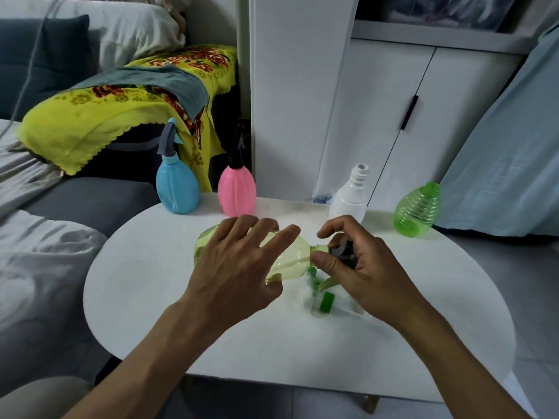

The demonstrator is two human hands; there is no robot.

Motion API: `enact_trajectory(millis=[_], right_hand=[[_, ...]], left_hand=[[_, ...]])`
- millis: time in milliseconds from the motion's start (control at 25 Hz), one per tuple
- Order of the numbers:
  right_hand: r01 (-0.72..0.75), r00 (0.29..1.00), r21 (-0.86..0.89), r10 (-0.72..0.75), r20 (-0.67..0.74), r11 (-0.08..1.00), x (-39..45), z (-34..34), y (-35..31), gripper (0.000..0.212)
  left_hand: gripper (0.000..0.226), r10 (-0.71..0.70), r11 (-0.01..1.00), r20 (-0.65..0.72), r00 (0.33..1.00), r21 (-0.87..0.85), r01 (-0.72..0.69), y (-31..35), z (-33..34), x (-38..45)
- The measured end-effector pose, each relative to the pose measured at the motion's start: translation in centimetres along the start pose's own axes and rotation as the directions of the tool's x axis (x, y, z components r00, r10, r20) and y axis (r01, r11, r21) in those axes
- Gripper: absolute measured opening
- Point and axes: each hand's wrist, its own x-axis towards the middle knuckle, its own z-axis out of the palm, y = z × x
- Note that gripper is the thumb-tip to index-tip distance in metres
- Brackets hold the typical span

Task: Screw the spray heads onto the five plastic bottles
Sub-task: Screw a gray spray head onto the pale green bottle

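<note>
Both forearms are bare to the frame's edge; the left hand [239, 267] and right hand [363, 267] wear no gloves, rings or watch.

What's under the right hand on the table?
Under the right hand: a grey spray head at the yellow bottle's neck, and a green cap below. Anything beneath the palm is hidden.

tabletop [211, 343]: white
held bottle [295, 252]: pale yellow-green
left rear bottle [177, 189]: blue
next bottle [236, 192]: pink
ribbed bottle [416, 213]: green
cloth [90, 122]: yellow, floral

A translucent yellow-green plastic bottle [290, 255] lies on its side, a dark spray head [343, 252] at its neck. Blue bottle [177, 189] and pink bottle [237, 189] stand capped; white bottle [349, 198] stands open-necked.
</note>
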Motion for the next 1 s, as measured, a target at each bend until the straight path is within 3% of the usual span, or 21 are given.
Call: enact_trajectory(millis=[120,200,240,320,400,480,560,640,760,880,1000], right_hand=[[-0.109,0.994,0.123,0.105,0.042,0.986,0.2,-0.5,-1.0,0.025],[-0.270,0.961,0.381,0.225,0.160,0.884,0.4,-2.3,-1.4,0.053],[-0.326,0.945,0.563,0.238,0.226,0.760,0.5,-3.3,-1.4,0.064],[-0.304,0.953,0.823,0.158,0.260,0.479,0.6,-4.1,-1.5,0.056],[-0.262,0.965,0.904,0.074,0.253,0.339,0.3,-2.7,-1.4,0.051],[-0.266,0.963,0.934,0.016,0.270,0.239,-0.2,-0.5,-1.2,0.062],[-0.243,0.966,0.948,-0.034,0.255,0.204,-0.5,0.5,-1.3,0.050],[-0.216,0.973,0.949,-0.031,0.229,0.229,-0.4,0.5,-1.3,0.042],[-0.195,0.981,0.928,0.039,0.192,0.316,0.1,0.4,-1.5,0.037],[-0.148,0.989,0.912,0.053,0.138,0.382,0.2,0.4,-2.0,0.033],[-0.115,0.991,0.890,0.113,0.073,0.441,0.3,0.4,-2.4,0.031]], left_hand=[[0.073,-0.064,0.997,0.046,0.997,-0.045,0.066,0.7,0.3,0.1],[0.069,-0.136,0.944,0.141,0.981,-0.281,0.171,0.9,-0.2,0.3],[0.063,-0.165,0.844,0.222,0.961,-0.472,0.254,1.0,-0.5,0.4],[0.048,-0.085,0.460,0.376,0.923,-0.807,0.371,1.2,-0.9,0.7],[0.042,0.079,0.031,0.419,0.904,-0.908,0.418,2.1,-0.7,1.0],[0.055,0.220,-0.284,0.467,0.857,-0.810,0.514,3.1,-0.6,1.1],[0.065,0.406,-0.500,0.497,0.767,-0.582,0.641,3.3,-0.5,1.2],[0.064,0.527,-0.545,0.444,0.725,-0.478,0.689,3.1,-0.5,1.0],[0.051,0.466,-0.534,0.439,0.768,-0.553,0.640,2.8,-0.3,1.0],[0.049,0.273,-0.379,0.520,0.809,-0.715,0.587,2.8,0.2,1.0],[0.052,0.169,-0.277,0.505,0.847,-0.800,0.532,2.4,-0.2,1.2]])
